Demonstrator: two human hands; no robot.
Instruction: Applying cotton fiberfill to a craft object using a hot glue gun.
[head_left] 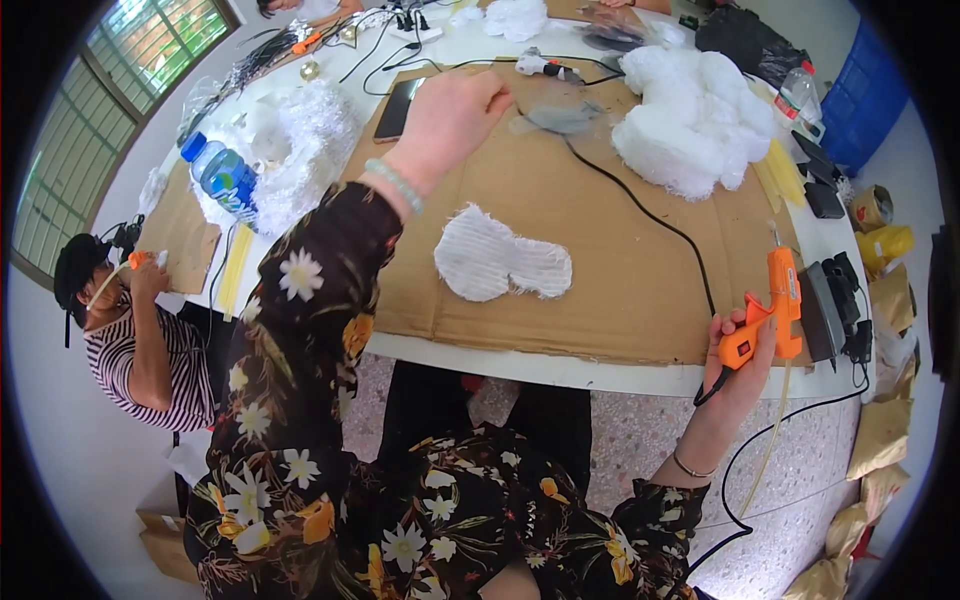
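Observation:
My right hand [745,345] is wrapped round the handle of an orange hot glue gun [783,290], nozzle pointing up, near the table's front right edge. A pale glue stick [771,440] hangs from its back. My left hand [455,120] reaches over the cardboard with its fingers pinched together. Just right of those fingertips lies a wispy grey tuft, perhaps feathers [562,119]; whether the pinch holds anything is hidden. Between my arms, a white ribbed fabric piece [500,258] with frayed edges, wide at one end, lies flat on the brown cardboard [600,300].
White stuffing [695,120] is heaped at the back right; a black cord crosses the cardboard. A phone [398,108], a white glue gun [545,66], a blue-capped bottle [222,178] and white tinsel [300,140] lie around. At left, a person in stripes [150,350] works.

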